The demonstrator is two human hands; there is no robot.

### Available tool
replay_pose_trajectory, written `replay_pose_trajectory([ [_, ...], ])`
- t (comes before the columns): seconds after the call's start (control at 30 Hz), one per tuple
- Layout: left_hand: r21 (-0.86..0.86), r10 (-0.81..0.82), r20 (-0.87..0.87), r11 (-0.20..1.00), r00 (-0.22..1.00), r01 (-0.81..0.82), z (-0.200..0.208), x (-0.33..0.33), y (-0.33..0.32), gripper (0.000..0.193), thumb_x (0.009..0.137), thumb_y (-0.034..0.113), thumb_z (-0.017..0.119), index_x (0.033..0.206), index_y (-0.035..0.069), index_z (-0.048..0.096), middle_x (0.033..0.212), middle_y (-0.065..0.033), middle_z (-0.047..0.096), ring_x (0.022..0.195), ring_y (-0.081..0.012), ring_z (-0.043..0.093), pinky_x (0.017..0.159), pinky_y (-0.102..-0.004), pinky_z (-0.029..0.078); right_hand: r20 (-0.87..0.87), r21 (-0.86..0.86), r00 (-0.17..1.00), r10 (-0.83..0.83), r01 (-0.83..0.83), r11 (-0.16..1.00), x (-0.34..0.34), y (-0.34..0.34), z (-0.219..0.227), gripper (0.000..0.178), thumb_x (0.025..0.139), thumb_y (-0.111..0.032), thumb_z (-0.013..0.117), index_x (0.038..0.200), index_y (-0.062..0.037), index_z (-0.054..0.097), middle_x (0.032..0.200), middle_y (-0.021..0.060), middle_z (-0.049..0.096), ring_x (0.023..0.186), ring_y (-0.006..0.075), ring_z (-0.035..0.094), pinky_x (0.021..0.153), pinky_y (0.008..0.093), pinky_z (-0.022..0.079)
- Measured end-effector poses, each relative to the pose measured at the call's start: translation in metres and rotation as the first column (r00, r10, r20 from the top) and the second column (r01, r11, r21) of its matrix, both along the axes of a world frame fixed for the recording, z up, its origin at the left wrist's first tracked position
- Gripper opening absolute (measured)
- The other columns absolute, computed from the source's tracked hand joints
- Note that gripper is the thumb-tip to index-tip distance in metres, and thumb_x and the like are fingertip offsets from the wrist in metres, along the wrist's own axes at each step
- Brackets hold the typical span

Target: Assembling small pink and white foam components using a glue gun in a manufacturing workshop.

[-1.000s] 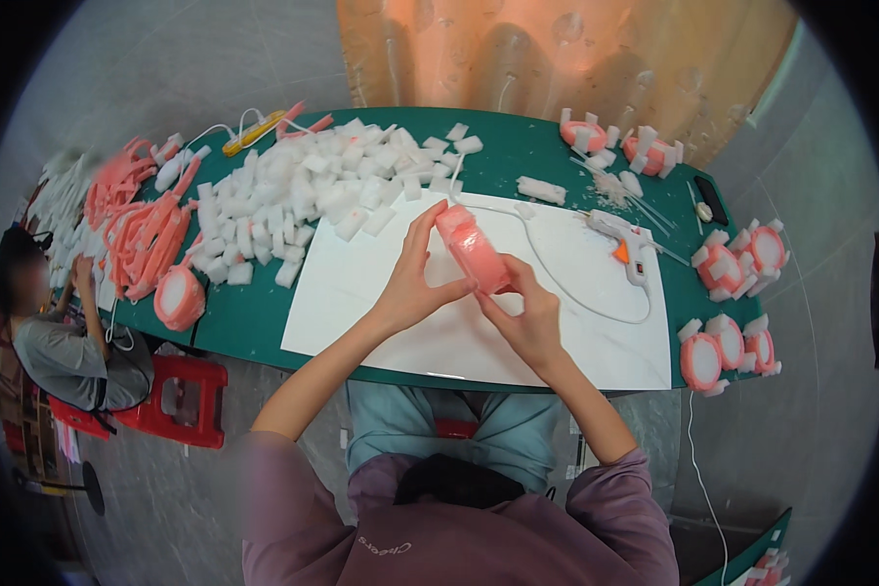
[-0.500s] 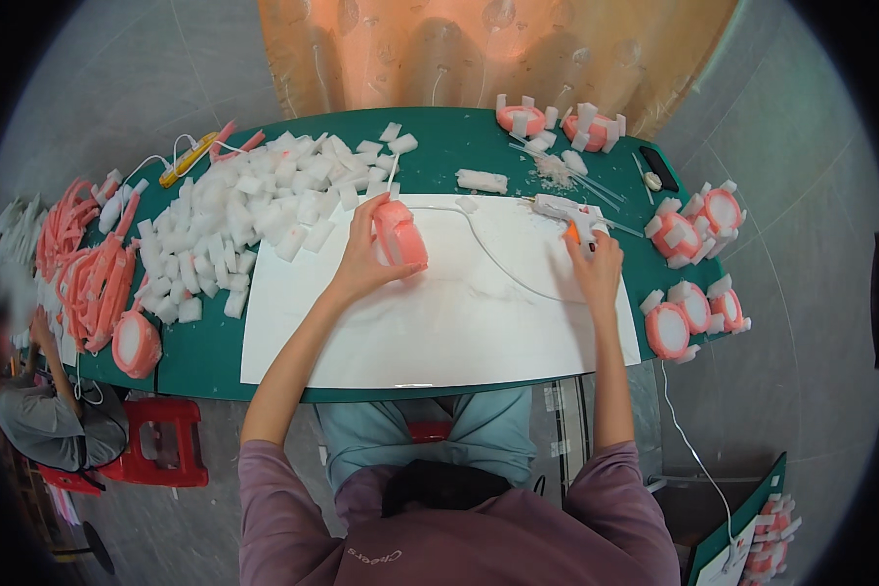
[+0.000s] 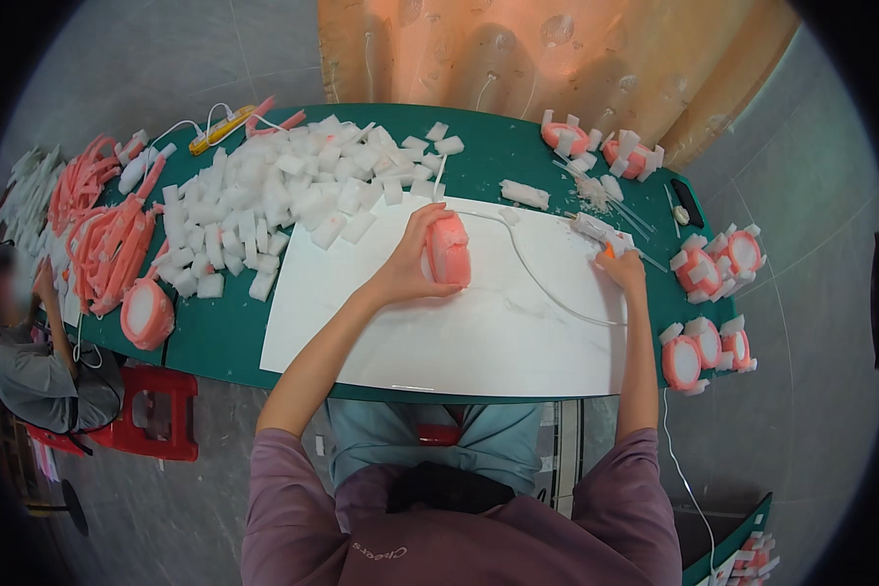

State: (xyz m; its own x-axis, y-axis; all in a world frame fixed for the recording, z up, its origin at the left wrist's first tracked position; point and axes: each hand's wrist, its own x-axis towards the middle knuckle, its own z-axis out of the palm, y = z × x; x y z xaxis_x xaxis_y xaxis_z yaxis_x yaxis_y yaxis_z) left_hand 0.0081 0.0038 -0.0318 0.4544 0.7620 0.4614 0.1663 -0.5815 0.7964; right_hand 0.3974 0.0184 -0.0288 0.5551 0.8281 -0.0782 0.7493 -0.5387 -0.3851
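My left hand (image 3: 415,261) is closed around a round pink foam piece (image 3: 449,251), held on edge over the white board (image 3: 361,337). The thumb presses its near side and the fingers its far side. My right hand (image 3: 625,271) grips a white glue gun (image 3: 594,229) with an orange trigger; its nozzle points left and away, apart from the foam piece. The glue gun's white cord (image 3: 529,266) curves across the board. A large heap of white foam blocks (image 3: 293,186) lies left of the board.
Several pink foam rounds with white blocks (image 3: 698,273) stand along the right edge. Clear glue sticks (image 3: 627,212) lie at the back right. Bundled pink foam strips (image 3: 112,254) and a plain round (image 3: 147,313) lie at left, by a seated person (image 3: 39,376) and red stool (image 3: 156,410).
The view has shifted, so the table sits farther right in it. My left hand still holds the pink foam piece, now turned more upright. The right hand stays on the glue gun.
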Motion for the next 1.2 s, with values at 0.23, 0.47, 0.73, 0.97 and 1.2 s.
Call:
replay_pose_trajectory([
  [0.23, -0.032, 0.017, -0.113, 0.999, 0.993, -0.020, 0.011, 0.001, 0.009, 0.094, 0.056, 0.026, 0.079, 0.131, 0.010, 0.025, 0.129, -0.0119, 0.029, 0.118, -0.0267, 0.036, 0.094, -0.0387, 0.037, -0.075, 0.389, 0.963, 0.257, -0.209, 0.897, -0.056, -0.022, 0.049, 0.068, 0.059, -0.043, 0.074, 0.103, 0.0049, 0.051, 0.085, 0.0171, 0.062, 0.075, 0.0238, 0.061, 0.067, 0.0307, 0.047],
  [0.47, -0.182, 0.008, -0.650, 0.969, 0.760, -0.167, 0.058, 0.002, -0.015, 0.104, 0.058, 0.043, 0.075, 0.138, 0.010, 0.017, 0.133, -0.0193, 0.026, 0.121, -0.0362, 0.033, 0.096, -0.0486, 0.032, -0.354, 0.498, 0.880, 0.317, -0.109, 0.860, -0.101, 0.017, 0.030, 0.056, 0.061, -0.040, 0.074, 0.093, 0.0027, 0.057, 0.078, 0.0137, 0.061, 0.068, 0.0209, 0.059, 0.062, 0.0288, 0.045],
  [0.73, 0.121, -0.248, -0.321, 0.947, 0.914, 0.299, 0.092, 0.071, -0.124, 0.059, 0.077, 0.029, 0.061, 0.123, -0.001, 0.041, 0.130, -0.0211, 0.037, 0.121, -0.0333, 0.034, 0.097, -0.0457, 0.028, -0.071, 0.627, 0.981, 0.180, -0.097, 0.773, -0.073, 0.029, -0.010, 0.056, 0.061, -0.041, 0.075, 0.093, 0.0006, 0.056, 0.081, 0.0151, 0.061, 0.072, 0.0254, 0.059, 0.068, 0.0321, 0.046],
  [0.97, 0.216, -0.850, 0.407, 0.444, 0.334, 0.870, 0.075, 0.136, -0.241, 0.039, 0.083, 0.022, 0.053, 0.113, -0.002, 0.047, 0.115, -0.0191, 0.048, 0.107, -0.0297, 0.045, 0.097, -0.0390, 0.032, -0.365, 0.612, 0.900, 0.239, 0.038, 0.790, -0.068, 0.025, -0.006, 0.047, 0.067, -0.034, 0.075, 0.090, 0.0021, 0.056, 0.080, 0.0078, 0.058, 0.071, 0.0155, 0.052, 0.066, 0.0276, 0.043],
  [1.2, 0.246, -0.881, 0.437, 0.311, 0.182, 0.918, 0.079, 0.129, -0.244, 0.042, 0.086, 0.024, 0.049, 0.119, -0.002, 0.042, 0.117, -0.0193, 0.048, 0.107, -0.0298, 0.047, 0.095, -0.0388, 0.034, -0.395, 0.609, 0.890, 0.230, 0.066, 0.791, -0.071, 0.021, 0.001, 0.044, 0.067, -0.033, 0.075, 0.089, 0.0008, 0.056, 0.078, 0.0064, 0.057, 0.069, 0.0138, 0.051, 0.065, 0.0268, 0.042],
])
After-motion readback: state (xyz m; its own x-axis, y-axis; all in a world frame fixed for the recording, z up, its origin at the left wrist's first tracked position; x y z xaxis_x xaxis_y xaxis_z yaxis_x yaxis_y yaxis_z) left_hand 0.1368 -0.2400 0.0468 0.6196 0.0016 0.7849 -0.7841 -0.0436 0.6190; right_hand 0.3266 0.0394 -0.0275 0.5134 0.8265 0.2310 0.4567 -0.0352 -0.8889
